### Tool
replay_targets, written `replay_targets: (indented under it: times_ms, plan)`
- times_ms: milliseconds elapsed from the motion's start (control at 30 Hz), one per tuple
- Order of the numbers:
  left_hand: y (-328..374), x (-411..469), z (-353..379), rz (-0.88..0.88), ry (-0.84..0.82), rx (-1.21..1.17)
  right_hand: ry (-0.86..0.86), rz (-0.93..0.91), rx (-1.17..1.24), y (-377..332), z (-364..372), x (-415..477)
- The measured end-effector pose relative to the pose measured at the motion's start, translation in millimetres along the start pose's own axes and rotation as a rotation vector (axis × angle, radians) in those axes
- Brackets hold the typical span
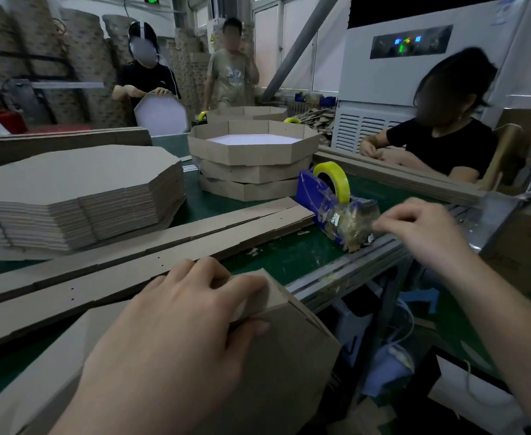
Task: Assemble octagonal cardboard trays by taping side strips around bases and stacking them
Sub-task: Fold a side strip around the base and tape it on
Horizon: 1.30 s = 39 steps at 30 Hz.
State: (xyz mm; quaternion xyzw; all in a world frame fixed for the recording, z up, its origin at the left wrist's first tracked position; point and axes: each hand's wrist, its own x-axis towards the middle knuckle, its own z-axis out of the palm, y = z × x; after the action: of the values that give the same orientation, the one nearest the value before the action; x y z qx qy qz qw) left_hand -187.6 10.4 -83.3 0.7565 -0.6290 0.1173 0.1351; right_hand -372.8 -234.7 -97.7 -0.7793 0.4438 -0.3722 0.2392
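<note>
The left hand (176,321) curls over the wall of a tray (289,350), nearer to us than the tape dispenser (333,199). The right hand (427,230) pinches its fingertips together at the dispenser's front. I cannot tell if it holds tape. Stacked trays (251,158) stand behind the dispenser. Long strips (163,246) lie flat, pointing at it.

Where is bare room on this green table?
Only the small green patch between the long brown cardboard strips, the blue tape dispenser and the metal table edge. Left is crowded: stacked flat octagonal bases, stacked trays behind.
</note>
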Motion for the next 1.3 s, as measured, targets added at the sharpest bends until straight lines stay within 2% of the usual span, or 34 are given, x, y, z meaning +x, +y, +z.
replay_targets:
  times_ms: [67, 167, 200, 267, 467, 767, 967, 1100, 1300]
  plan:
    - [-3, -2, 4, 0.025, 0.016, 0.03, -0.267, -0.079, 0.202, -32, 0, -13]
    - [-2, -2, 4, 0.019, 0.034, 0.039, -0.788, -0.163, 0.58, -67, 5, -31]
    - [-1, -3, 4, 0.015, 0.04, 0.023, -0.915, -0.156, 0.649, -73, 11, -35]
    - [-1, -3, 1, 0.01, 0.032, -0.022, -1.05, -0.134, 0.61, -78, 25, -39]
    - [-2, -5, 1, 0.011, 0.055, -0.022, -1.128, -0.015, 0.575, -67, 45, -37]
    - [2, -7, -4, 0.049, -0.055, 0.005, -1.177, -0.02, 0.556, -66, 46, -32]
    - [2, -7, -9, 0.073, 0.002, -0.006, -1.212, -0.009, 0.447, -67, 44, -30]
    - [1, -8, -3, 0.097, 0.054, 0.007, -1.215, 0.077, 0.36, -65, 46, -27]
    - [4, -5, 3, 0.102, -0.005, 0.018, -1.308, 0.17, 0.301, -64, 43, -24]
